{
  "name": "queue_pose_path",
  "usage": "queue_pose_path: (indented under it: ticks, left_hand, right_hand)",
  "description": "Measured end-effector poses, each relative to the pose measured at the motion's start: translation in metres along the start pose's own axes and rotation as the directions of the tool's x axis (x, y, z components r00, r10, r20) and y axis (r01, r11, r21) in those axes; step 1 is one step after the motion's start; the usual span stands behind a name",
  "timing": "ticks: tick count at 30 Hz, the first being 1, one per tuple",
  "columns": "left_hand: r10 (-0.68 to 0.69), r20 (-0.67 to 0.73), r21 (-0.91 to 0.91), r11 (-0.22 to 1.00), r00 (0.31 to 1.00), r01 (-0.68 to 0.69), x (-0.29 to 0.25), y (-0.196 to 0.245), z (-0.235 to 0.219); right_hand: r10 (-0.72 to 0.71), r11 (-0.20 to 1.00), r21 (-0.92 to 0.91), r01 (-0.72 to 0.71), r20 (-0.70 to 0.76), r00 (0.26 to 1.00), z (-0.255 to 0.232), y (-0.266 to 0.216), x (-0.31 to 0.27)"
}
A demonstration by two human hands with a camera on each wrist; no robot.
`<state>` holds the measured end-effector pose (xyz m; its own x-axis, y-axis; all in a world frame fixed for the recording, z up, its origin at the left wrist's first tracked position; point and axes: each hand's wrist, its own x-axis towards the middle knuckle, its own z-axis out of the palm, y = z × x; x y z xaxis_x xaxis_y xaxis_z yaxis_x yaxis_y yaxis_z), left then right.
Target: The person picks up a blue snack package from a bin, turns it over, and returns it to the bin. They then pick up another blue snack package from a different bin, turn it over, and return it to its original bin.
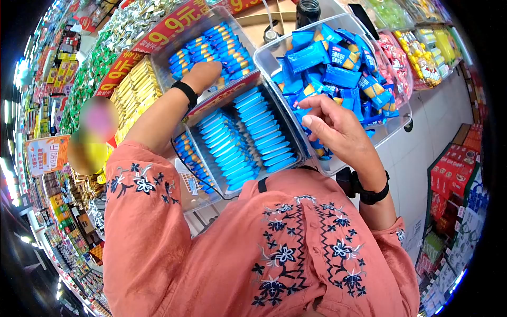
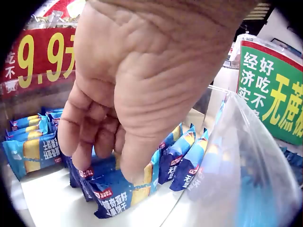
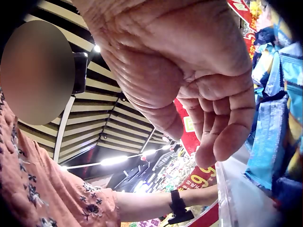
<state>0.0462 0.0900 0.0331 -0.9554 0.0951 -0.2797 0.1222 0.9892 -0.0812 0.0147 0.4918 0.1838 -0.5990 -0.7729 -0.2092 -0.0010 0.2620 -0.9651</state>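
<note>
My left hand (image 1: 205, 76) reaches into the far clear bin, which holds rows of blue biscuit packets (image 1: 231, 47). In the left wrist view its thumb and fingers pinch a blue biscuit packet (image 2: 124, 195) standing with others on the bin's white floor. My right hand (image 1: 338, 127) hovers by the near edge of the right-hand bin, over a loose heap of blue biscuit packets (image 1: 343, 76). The right wrist view shows its fingers (image 3: 232, 142) loosely bent with nothing between them, blue packets (image 3: 270, 142) beside them.
Closest to my body is a clear bin with two stacked rows of blue packets (image 1: 224, 150). Yellow-wrapped packets (image 1: 138, 90) lie to the left, behind red price strips (image 1: 171, 24). A dark jar (image 1: 308, 13) stands at the back. Red boxes (image 1: 453, 171) sit low on the right.
</note>
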Motion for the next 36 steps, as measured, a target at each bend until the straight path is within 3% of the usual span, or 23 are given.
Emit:
queue_pose_path:
  ticks: [8, 14, 18, 21, 23, 24, 25, 27, 28, 30, 31, 33, 36]
  left_hand:
    - [-0.002, 0.042, 0.006, 1.0, 0.999, 0.002, 0.006, -0.003, 0.006]
    - [-0.077, 0.097, -0.024, 0.997, 0.992, 0.08, 0.006, 0.003, -0.001]
    - [-0.15, 0.139, -0.173, 0.97, 0.979, 0.173, 0.007, 0.002, -0.038]
    - [-0.173, 0.074, -0.273, 0.944, 0.982, 0.187, -0.005, 0.025, -0.109]
    - [-0.189, -0.062, -0.451, 0.881, 0.98, 0.142, -0.022, 0.05, -0.146]
    - [-0.214, -0.096, -0.558, 0.82, 0.972, 0.126, -0.034, 0.07, -0.169]
    - [-0.245, -0.126, -0.656, 0.748, 0.961, 0.105, -0.045, 0.09, -0.184]
    - [-0.29, -0.143, -0.844, 0.535, 0.946, 0.037, -0.064, 0.115, -0.187]
    - [-0.256, -0.159, -0.847, 0.532, 0.953, 0.002, -0.072, 0.122, -0.183]
    - [-0.344, -0.142, -0.953, 0.299, 0.928, -0.035, -0.084, 0.156, -0.178]
    - [-0.356, -0.11, -0.981, 0.19, 0.928, -0.044, -0.088, 0.165, -0.17]
    - [-0.323, -0.089, -0.97, 0.243, 0.942, -0.008, -0.095, 0.179, -0.157]
    - [-0.321, -0.083, -0.995, 0.08, 0.944, -0.06, -0.1, 0.204, -0.143]
  right_hand:
    - [0.008, 1.0, -0.002, -0.008, 0.0, 1.0, -0.001, 0.001, -0.001]
    - [-0.002, 1.0, 0.005, 0.002, -0.013, 1.0, -0.002, 0.001, -0.005]
    - [-0.026, 1.0, -0.004, 0.026, -0.009, 1.0, -0.008, 0.002, -0.012]
    - [-0.01, 1.0, -0.029, 0.01, -0.005, 1.0, -0.027, 0.005, -0.019]
    - [-0.01, 0.999, -0.036, 0.009, -0.018, 1.0, -0.043, 0.007, -0.023]
    - [0.079, 0.997, -0.006, -0.08, -0.048, 0.996, -0.055, -0.001, -0.027]
    - [0.017, 1.0, -0.006, -0.018, -0.105, 0.994, -0.067, 0.003, -0.027]
    - [0.031, 0.994, -0.101, -0.052, -0.198, 0.98, -0.094, -0.009, -0.03]
    - [-0.007, 0.99, -0.139, -0.027, -0.234, 0.972, -0.106, -0.011, -0.03]
    - [-0.088, 0.958, -0.287, 0.006, -0.275, 0.958, -0.129, -0.015, -0.023]
    - [-0.179, 0.914, -0.403, 0.046, -0.3, 0.937, -0.138, -0.012, -0.016]
    - [-0.298, 0.761, -0.645, 0.072, -0.25, 0.921, -0.155, 0.0, 0.005]
    - [-0.386, 0.504, -0.861, 0.072, -0.15, 0.91, -0.161, 0.015, 0.028]
